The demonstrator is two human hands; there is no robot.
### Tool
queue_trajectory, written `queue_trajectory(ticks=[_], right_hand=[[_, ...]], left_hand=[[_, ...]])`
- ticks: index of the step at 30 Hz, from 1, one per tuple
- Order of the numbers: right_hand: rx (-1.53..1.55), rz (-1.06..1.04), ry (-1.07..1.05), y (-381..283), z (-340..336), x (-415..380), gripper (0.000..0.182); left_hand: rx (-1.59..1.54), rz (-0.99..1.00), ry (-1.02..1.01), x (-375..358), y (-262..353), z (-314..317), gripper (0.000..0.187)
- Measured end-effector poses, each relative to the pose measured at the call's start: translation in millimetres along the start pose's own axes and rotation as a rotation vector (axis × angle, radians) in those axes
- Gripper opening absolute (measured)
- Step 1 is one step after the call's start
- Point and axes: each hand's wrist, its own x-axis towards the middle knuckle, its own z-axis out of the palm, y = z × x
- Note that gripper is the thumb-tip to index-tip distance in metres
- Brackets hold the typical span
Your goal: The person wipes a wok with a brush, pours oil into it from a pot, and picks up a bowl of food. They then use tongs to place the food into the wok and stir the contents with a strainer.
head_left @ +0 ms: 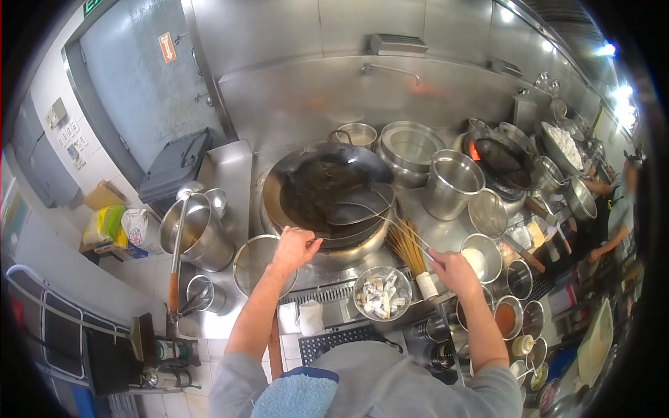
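My right hand (454, 270) is closed around the long thin handle of a round mesh skimmer (354, 213), whose head is over the wok. The large dark wok (279, 189) stands on the range with dark liquid (317, 181) inside. My left hand (297, 248) is closed at the wok's near rim. A thin rod (341, 240) extends from its fingers to the right along that rim. Between my arms sits a bowl of pale cut pieces (382, 294). Beside my right hand lies a bamboo wok brush (405, 247). A round strainer (240, 268) is just left of my left forearm.
Left of the wok stand a tall metal pot (209, 230) and a small metal cup (206, 294). Behind and right are a steel pot (454, 182), a second wok (498, 161) and several seasoning containers, including one with orange-brown contents (506, 318). Another person (617, 216) works at far right.
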Motion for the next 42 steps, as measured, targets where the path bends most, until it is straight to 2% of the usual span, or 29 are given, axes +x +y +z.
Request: queue_trajectory(ticks=[14, 20, 28, 32, 38, 42], right_hand=[[-0.024, -0.003, 0.004, -2, -2, 11, 0.034], [-0.083, 0.014, -0.005, 5, 12, 22, 0.034], [-0.029, 0.036, 0.015, 8, 45, 59, 0.033], [-0.038, 0.107, -0.006, -20, 49, 75, 0.034], [0.187, 0.054, 0.067, -24, 82, 92, 0.034], [0.256, 0.061, 0.022, -35, 86, 96, 0.035]], left_hand=[[-0.013, 0.0, -0.027, 0, -9, -3, 0.032], [-0.033, -0.093, -0.021, 0, -5, 1, 0.032], [0.021, -0.136, 0.096, 1, 5, 8, 0.032], [0.03, -0.131, 0.176, 1, 4, 14, 0.03], [-0.046, -0.15, 0.206, 0, 6, 15, 0.031], [-0.032, -0.154, 0.215, 0, 7, 16, 0.028]])
